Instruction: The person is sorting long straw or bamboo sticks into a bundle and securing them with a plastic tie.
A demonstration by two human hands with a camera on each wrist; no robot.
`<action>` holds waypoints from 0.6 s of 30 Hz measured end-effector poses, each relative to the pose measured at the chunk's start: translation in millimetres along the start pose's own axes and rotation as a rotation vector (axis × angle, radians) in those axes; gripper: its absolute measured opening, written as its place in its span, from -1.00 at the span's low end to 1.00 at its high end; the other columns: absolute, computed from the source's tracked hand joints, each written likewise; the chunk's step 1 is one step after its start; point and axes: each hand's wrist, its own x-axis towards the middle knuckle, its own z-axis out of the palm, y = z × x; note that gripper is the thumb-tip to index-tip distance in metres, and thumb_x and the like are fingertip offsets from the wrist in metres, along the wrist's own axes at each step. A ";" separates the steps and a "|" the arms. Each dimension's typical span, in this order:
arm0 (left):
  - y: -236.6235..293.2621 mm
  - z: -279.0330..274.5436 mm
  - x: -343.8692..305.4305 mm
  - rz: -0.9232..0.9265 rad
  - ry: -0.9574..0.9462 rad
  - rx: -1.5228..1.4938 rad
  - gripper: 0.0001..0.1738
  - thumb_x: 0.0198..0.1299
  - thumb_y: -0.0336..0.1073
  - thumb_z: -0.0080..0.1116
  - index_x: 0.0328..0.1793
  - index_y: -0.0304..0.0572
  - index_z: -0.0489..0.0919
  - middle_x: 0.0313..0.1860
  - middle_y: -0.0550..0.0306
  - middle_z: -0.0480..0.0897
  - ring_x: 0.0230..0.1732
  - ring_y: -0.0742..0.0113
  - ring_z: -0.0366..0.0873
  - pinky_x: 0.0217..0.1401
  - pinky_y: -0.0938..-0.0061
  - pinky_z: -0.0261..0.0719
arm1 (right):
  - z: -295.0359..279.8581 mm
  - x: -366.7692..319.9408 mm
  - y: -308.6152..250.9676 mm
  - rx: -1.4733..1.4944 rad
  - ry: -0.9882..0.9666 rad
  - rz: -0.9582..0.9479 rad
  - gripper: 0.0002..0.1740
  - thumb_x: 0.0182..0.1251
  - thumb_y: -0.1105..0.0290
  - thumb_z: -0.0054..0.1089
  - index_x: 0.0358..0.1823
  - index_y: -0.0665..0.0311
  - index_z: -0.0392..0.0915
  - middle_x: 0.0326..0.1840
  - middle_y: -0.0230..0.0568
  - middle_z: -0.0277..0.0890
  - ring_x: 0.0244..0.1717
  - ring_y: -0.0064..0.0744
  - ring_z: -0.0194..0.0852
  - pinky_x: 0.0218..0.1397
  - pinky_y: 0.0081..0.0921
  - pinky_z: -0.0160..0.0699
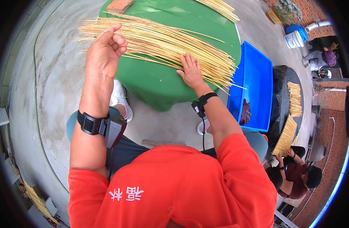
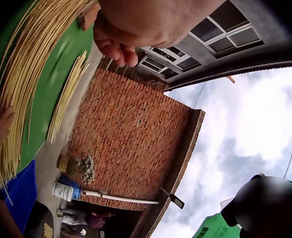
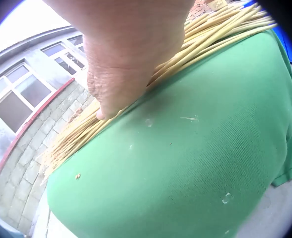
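A wide layer of dry straw-coloured stalks (image 1: 163, 40) lies across a table covered with a green cloth (image 1: 144, 78). Their feathery ends point left and the bare ends fan out on the right. My right hand (image 1: 191, 72) rests on the stalks right of their middle, fingers spread fairly straight; in the right wrist view, the hand (image 3: 131, 59) hides part of them. Raised at the feathery ends, my left hand (image 1: 105, 51) has loosely bent fingers with nothing between them. The left wrist view shows that hand (image 2: 146, 25) from below, away from the stalks.
A reddish brick (image 1: 119, 5) sits at the table's far left edge, and a smaller bunch of stalks (image 1: 220, 9) at the far right. Right of the table stands a blue bin (image 1: 258, 72) with dark cloth inside. Beyond it, another person (image 1: 301, 178) handles stalks beside a black-covered surface.
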 end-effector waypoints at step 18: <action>-11.5 6.2 0.0 -0.017 -0.009 0.099 -0.73 0.25 -0.31 -0.11 -0.01 -0.30 0.45 -0.60 0.22 0.46 -0.48 0.41 0.44 -0.40 0.59 0.38 | -37.7 -157.6 251.2 0.552 0.187 1.219 -0.43 0.27 0.07 -0.13 0.22 0.26 0.26 0.20 0.18 0.21 0.20 0.09 0.20 0.20 -0.10 0.21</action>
